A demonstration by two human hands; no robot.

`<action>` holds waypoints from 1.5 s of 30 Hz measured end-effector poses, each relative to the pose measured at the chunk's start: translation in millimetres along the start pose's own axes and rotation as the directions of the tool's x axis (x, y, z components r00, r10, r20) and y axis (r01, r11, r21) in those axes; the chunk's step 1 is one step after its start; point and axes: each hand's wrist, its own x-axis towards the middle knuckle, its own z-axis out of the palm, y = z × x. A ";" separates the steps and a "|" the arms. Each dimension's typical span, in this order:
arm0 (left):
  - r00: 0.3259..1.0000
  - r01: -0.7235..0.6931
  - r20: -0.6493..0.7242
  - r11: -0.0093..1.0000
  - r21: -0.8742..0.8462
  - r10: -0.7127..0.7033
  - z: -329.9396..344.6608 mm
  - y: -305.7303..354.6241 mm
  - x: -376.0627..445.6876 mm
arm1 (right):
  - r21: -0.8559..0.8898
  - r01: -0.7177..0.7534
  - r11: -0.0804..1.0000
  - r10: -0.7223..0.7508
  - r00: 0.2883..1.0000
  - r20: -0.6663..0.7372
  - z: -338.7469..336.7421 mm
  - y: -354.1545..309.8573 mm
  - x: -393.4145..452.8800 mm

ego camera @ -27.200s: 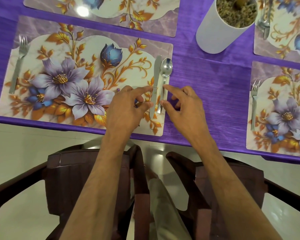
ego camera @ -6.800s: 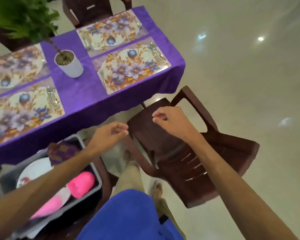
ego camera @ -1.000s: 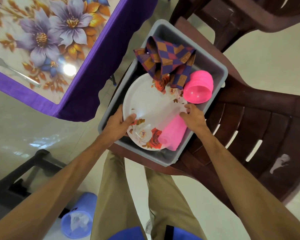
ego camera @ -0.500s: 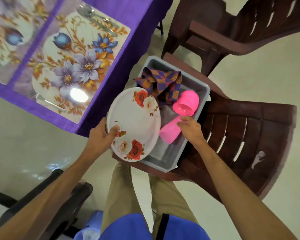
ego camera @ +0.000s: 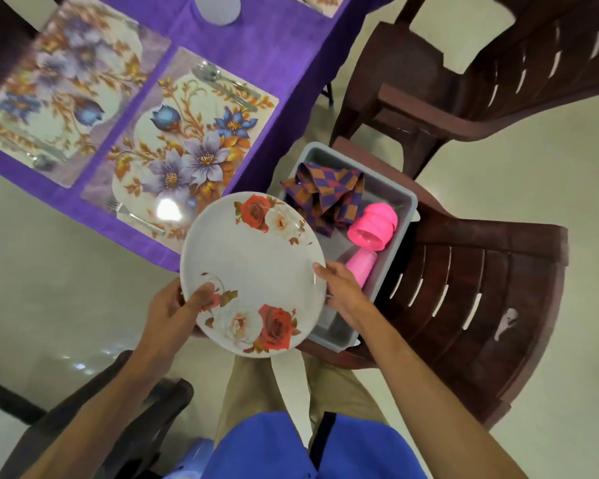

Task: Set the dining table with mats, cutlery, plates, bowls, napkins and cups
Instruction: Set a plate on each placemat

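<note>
Rose plate held up
Left hand [ego camera: 168,314] and right hand [ego camera: 341,292] both grasp the rose-print plate [ego camera: 253,271] by its rim, above the grey tub [ego camera: 400,202].

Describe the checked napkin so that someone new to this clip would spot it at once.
Find the dark brown plastic chair beside the purple-clothed table; a grey tub sits on its seat. The napkin lies crumpled at the tub's far end, next to the pink cups. It alone is cloth, checked in purple, orange and red.

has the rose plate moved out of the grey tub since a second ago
Yes. The rose plate has come up out of the grey tub toward the table side, and both the left hand and right hand grip its rim.
</note>
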 end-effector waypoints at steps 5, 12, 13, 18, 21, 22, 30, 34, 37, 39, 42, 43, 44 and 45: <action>0.998 -0.024 -0.054 0.997 -0.068 0.020 19.8 2.8 -43.7 | 0.111 0.057 0.992 -0.045 0.994 -0.101 -7.3 3.5 -2.9; 0.981 -0.012 0.183 0.959 -0.284 0.067 51.7 29.8 -83.0 | 0.146 0.130 0.981 -0.131 0.991 -0.003 -47.6 -35.8 -12.7; 0.978 0.001 0.198 0.948 -0.318 0.066 55.3 35.1 -82.6 | 0.136 0.130 0.982 -0.131 0.991 -0.007 -50.8 -44.4 -15.4; 0.973 -0.073 0.176 0.920 -0.384 0.150 64.1 62.6 -85.1 | 0.134 0.127 0.983 -0.129 0.992 0.002 -58.9 -78.0 -32.0; 0.946 -0.184 0.172 0.891 -0.416 0.276 64.9 78.4 -94.3 | 0.201 0.121 0.972 -0.139 0.987 0.076 -56.8 -87.5 -44.2; 0.930 -0.224 0.177 0.878 -0.422 0.322 65.3 82.5 -98.4 | 0.220 0.125 0.968 -0.146 0.986 0.081 -56.0 -90.1 -48.0; 0.880 -0.369 0.139 0.838 -0.402 0.454 51.2 94.8 -97.5 | 0.257 0.206 0.944 -0.234 0.969 0.084 -41.2 -109.2 -69.5; 0.935 -0.305 0.050 0.867 -0.395 0.351 34.9 96.2 -88.4 | 0.188 0.266 0.945 -0.280 0.958 0.054 -31.9 -124.3 -76.6; 0.949 -0.304 -0.038 0.872 -0.385 0.314 21.0 90.0 -79.5 | 0.130 0.318 0.939 -0.322 0.947 0.009 -18.2 -137.9 -82.0; 0.957 -0.287 -0.073 0.870 -0.401 0.282 9.7 86.2 -74.1 | 0.086 0.328 0.941 -0.324 0.945 -0.049 -4.7 -144.0 -82.1; 0.965 -0.263 -0.096 0.860 -0.438 0.246 -6.3 85.3 -67.4 | 0.025 0.336 0.941 -0.334 0.940 -0.070 10.8 -149.6 -85.4; 0.964 -0.266 -0.121 0.852 -0.451 0.236 -34.4 76.5 -58.8 | 0.006 0.335 0.942 -0.334 0.941 -0.048 39.9 -150.0 -83.1; 0.959 -0.282 -0.143 0.850 -0.445 0.243 -51.9 72.1 -53.3 | -0.006 0.337 0.941 -0.337 0.940 -0.052 57.6 -150.6 -83.0; 0.955 -0.297 -0.149 0.855 -0.425 0.258 -54.4 73.2 -51.4 | -0.023 0.362 0.932 -0.363 0.929 -0.068 61.5 -153.9 -87.9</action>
